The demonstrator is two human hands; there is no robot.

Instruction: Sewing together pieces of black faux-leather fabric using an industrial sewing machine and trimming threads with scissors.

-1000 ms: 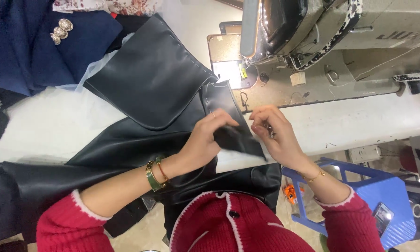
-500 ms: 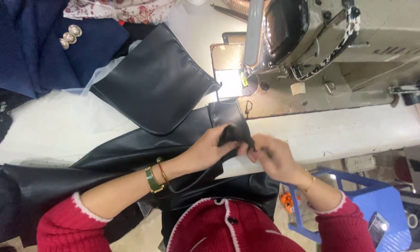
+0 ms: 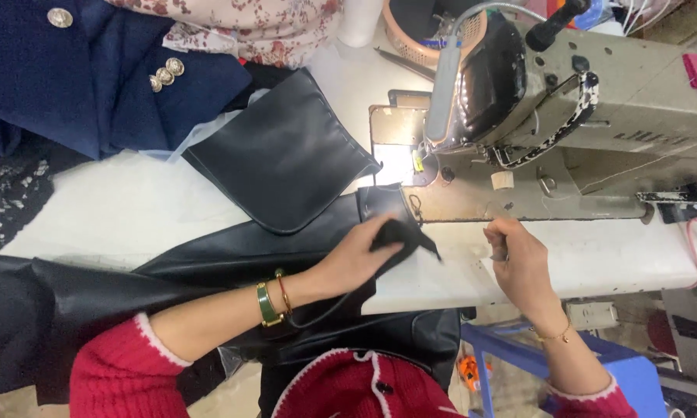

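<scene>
On the white tabletop before the sewing machine, seen from the head camera, black leather lies spread toward the left, with a separate curved leather panel resting across its upper edge. The left hand is closed on a bunched corner of the leather, lifted just off the tabletop near the machine's needle plate. The right hand, apart from the left, rests on the tabletop by the machine bed, fingers curled around something small that cannot be made out. Gold and green bangles circle the left wrist. A navy garment with gold buttons lies at the far left, floral cloth beside it.
</scene>
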